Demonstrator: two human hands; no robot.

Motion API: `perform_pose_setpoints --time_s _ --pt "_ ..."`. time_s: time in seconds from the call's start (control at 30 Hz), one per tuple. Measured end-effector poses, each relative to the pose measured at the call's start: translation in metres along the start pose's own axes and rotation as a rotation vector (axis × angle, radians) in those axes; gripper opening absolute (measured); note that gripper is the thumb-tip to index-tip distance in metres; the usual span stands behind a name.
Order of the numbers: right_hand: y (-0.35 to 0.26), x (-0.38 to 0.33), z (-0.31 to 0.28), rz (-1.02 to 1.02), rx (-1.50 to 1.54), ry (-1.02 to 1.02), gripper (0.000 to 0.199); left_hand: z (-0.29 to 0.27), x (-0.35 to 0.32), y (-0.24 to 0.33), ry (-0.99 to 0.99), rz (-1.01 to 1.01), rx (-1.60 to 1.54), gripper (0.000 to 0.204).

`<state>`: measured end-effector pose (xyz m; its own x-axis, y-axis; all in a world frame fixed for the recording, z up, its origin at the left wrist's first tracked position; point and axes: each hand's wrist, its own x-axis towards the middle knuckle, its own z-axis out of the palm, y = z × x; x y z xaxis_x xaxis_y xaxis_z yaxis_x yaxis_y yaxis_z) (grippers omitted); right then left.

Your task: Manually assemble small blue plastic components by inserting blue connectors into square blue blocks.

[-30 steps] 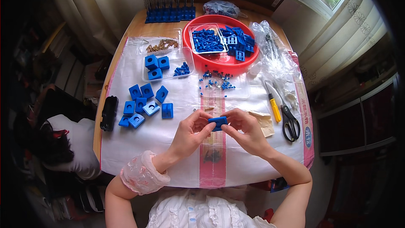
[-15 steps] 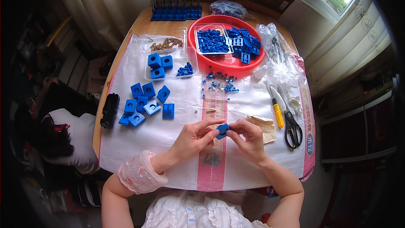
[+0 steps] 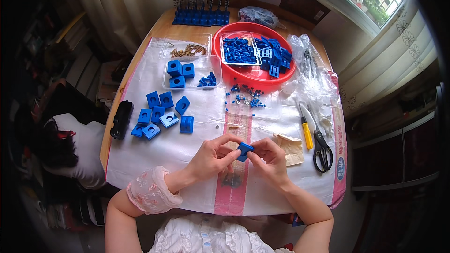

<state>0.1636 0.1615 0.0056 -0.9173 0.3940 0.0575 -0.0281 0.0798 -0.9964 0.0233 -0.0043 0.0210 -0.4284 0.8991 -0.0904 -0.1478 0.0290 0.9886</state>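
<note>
Between my two hands, above the pink stripe of the table cover, is a small blue plastic block point(image 3: 244, 150) with a round recess. My left hand point(image 3: 216, 155) pinches its left side with thumb and fingers. On the other side, my right hand point(image 3: 269, 159) grips it with thumb and forefinger. Just beyond my hands lie a brass pin point(image 3: 234, 127) and a tiny metal nut point(image 3: 217, 126). Several similar blue blocks point(image 3: 157, 113) with round holes are grouped to the left. A folded piece of beige cloth or paper point(image 3: 289, 150) rests beside my right hand.
A yellow-handled screwdriver point(image 3: 307, 133) and black scissors point(image 3: 322, 152) lie right. Clear trays point(image 3: 165, 84) hold blocks and brass pins point(image 3: 188, 50). A red basin point(image 3: 234, 78) contains blue parts; small parts point(image 3: 248, 98) lie before it. A black case point(image 3: 122, 120) sits left; another person point(image 3: 82, 150) is beyond.
The blue block has been tilted between my fingers, and both hands have shifted slightly. The whole view has also moved a little. Both hands keep hold of the block.
</note>
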Motion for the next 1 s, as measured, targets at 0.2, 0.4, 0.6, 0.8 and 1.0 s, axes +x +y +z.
perform_pose_setpoints --time_s 0.2,0.4,0.6,0.8,1.0 --pt "-0.003 0.000 -0.001 0.008 0.070 -0.044 0.015 -0.002 -0.002 -0.004 -0.056 -0.020 -0.019 0.019" --pt "0.001 0.000 0.000 0.000 0.099 -0.045 0.014 -0.003 -0.001 -0.006 -0.078 -0.057 -0.036 0.019" --pt "0.005 0.003 -0.001 0.040 0.123 -0.017 0.015 0.000 0.000 -0.002 -0.112 -0.038 0.132 0.026" --pt "0.000 0.005 0.001 0.058 0.179 -0.019 0.015 -0.001 0.001 -0.003 -0.107 -0.023 0.113 0.027" --pt "-0.002 0.005 -0.001 0.088 0.138 -0.068 0.016 -0.002 0.000 -0.005 -0.118 -0.039 0.115 0.028"
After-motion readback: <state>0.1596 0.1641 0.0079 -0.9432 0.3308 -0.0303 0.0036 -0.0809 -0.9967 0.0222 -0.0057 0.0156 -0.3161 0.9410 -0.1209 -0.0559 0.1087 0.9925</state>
